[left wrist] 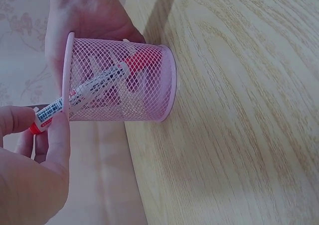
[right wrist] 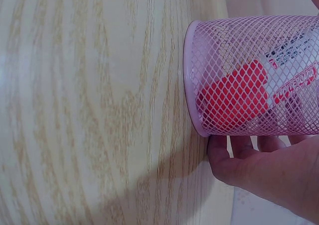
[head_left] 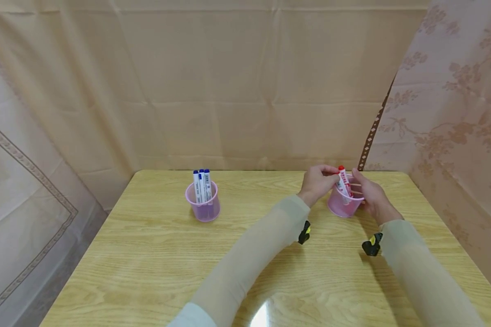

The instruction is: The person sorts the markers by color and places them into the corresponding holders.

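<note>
A pink mesh pen cup (head_left: 343, 208) stands upright on the right part of the table. One red-and-white marker (head_left: 344, 182) leans inside it, its red upper end above the rim and its wider red end down near the bottom. My left hand (head_left: 317, 184) pinches the marker's upper end at the rim, between thumb and fingers, as the left wrist view shows. My right hand (head_left: 374, 197) holds the cup from its right side; in the right wrist view its fingers (right wrist: 222, 160) curl round the mesh wall. Whether a second marker lies in this cup I cannot tell.
A second pink mesh cup (head_left: 206, 212) stands on the left half of the wooden table (head_left: 147, 268), with several blue-capped white markers (head_left: 202, 186) upright in it. A beige curtain (head_left: 212, 91) hangs behind the table's back edge, and a patterned curtain (head_left: 454, 136) at the right.
</note>
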### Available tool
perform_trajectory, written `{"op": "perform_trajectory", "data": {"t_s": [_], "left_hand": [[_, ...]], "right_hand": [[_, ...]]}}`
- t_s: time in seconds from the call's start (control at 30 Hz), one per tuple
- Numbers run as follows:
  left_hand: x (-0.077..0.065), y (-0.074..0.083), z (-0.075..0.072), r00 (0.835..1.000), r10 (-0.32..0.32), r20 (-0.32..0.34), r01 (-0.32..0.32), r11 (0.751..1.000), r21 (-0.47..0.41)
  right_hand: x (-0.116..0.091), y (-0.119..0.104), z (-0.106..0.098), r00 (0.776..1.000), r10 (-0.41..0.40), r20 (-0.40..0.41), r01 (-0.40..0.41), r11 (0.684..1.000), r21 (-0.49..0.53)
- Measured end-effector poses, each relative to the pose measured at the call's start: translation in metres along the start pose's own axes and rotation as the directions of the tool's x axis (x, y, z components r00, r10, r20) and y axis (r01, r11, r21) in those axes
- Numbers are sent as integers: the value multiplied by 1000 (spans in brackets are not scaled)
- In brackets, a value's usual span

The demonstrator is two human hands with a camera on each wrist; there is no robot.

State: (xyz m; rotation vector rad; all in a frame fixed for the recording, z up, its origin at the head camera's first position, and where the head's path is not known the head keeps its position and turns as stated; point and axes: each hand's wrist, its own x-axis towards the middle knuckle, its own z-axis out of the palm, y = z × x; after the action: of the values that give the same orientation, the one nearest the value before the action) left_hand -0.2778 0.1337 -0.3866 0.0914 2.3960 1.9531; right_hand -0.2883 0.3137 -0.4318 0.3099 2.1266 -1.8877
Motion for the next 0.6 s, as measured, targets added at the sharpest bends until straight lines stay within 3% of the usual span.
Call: {"op": "perform_trajectory", "data": {"t_s": [0.6], "left_hand": [[0, -8, -11, 1000, 9, 22, -9, 1000, 10]], "right_hand": [[0, -1, 3, 1000, 9, 0, -9, 1000, 24]]}}
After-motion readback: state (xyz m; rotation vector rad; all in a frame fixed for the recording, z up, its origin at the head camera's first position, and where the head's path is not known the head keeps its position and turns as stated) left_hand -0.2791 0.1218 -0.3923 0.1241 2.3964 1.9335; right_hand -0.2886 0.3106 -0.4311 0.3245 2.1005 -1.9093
